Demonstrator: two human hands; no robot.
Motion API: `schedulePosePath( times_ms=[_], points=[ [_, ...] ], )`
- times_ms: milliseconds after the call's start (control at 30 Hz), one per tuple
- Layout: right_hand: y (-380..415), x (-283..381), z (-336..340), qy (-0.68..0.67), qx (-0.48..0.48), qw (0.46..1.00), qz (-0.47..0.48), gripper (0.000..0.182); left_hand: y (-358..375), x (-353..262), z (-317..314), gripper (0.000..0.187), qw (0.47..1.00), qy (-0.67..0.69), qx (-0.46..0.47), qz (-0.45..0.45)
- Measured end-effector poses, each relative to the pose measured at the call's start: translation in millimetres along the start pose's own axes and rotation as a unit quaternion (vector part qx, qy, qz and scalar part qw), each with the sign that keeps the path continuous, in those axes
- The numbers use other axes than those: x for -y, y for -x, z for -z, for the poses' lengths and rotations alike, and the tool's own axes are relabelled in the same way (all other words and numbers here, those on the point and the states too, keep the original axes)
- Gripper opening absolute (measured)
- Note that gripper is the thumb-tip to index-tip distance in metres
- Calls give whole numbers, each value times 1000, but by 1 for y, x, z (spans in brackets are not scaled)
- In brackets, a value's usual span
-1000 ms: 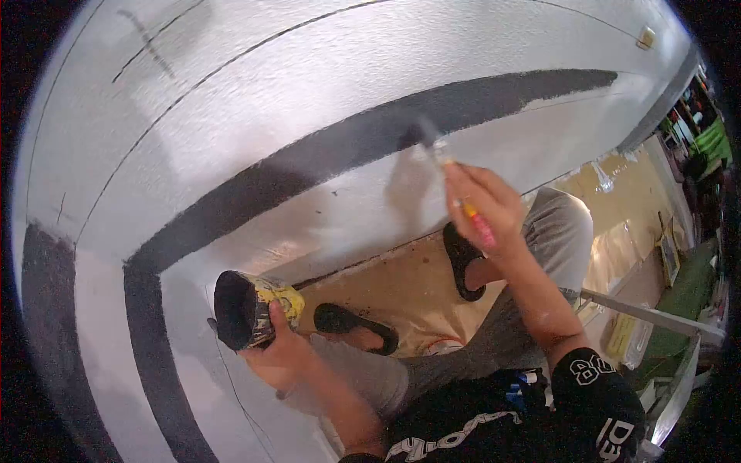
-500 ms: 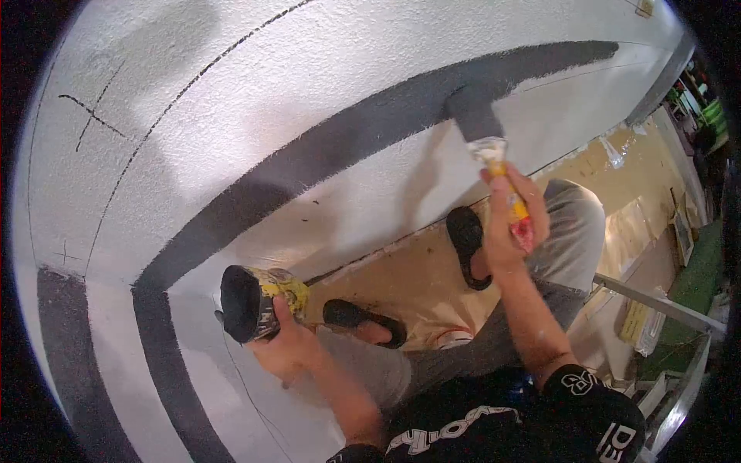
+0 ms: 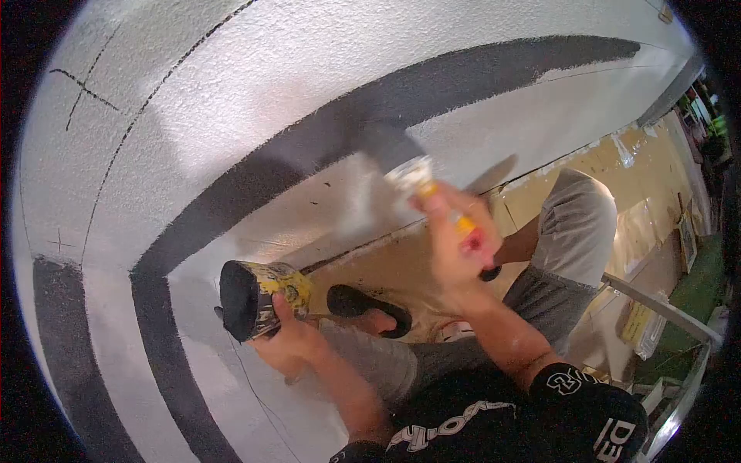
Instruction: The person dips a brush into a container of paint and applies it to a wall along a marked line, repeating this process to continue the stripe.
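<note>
My left hand [image 3: 289,343] is wrapped round a paint can [image 3: 266,297] with yellow smears, tilted so that its dark opening faces left. My right hand [image 3: 459,239], blurred by motion, grips a paintbrush [image 3: 409,174] by its yellow and red handle. The wide dark bristles lie at the lower edge of a curved dark grey band [image 3: 309,143] on the white textured wall [image 3: 231,100]. Below the band's left end, a grey stripe [image 3: 158,332] runs downward.
Brown floor covering [image 3: 370,266] lies under my legs and dark shoes. A metal ladder-like frame [image 3: 664,309] stands at the right, near green carpet [image 3: 679,332]. Another dark stripe [image 3: 65,332] and thin pencil lines mark the wall at the left.
My right hand and the brush have moved left along the curved band. My left hand and the can have barely shifted.
</note>
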State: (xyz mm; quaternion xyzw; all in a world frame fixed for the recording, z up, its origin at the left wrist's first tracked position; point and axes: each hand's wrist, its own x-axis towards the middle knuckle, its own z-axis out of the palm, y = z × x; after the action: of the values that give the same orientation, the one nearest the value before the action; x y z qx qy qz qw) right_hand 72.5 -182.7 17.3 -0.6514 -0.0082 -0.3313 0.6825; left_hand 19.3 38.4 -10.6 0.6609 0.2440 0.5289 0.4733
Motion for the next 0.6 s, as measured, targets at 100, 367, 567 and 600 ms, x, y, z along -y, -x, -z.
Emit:
schedulePosePath(
  times_ms=[100, 367, 567, 600],
  points=[
    [-23, 3, 14, -59, -116, 991, -16, 22, -4, 12, 8, 60, 1000, -5, 11, 14],
    [13, 1, -5, -23, -92, 995, 2, 18, -3, -1, 6, 62, 992, -125, 9, 25],
    [6, -4, 0, 3, -46, 999, 28, 20, -1, -16, -2, 58, 986, -165, -3, 23],
    [-4, -3, 4, -95, -109, 989, -34, 20, 1, -19, -2, 57, 988, -149, -6, 38]
  ],
)
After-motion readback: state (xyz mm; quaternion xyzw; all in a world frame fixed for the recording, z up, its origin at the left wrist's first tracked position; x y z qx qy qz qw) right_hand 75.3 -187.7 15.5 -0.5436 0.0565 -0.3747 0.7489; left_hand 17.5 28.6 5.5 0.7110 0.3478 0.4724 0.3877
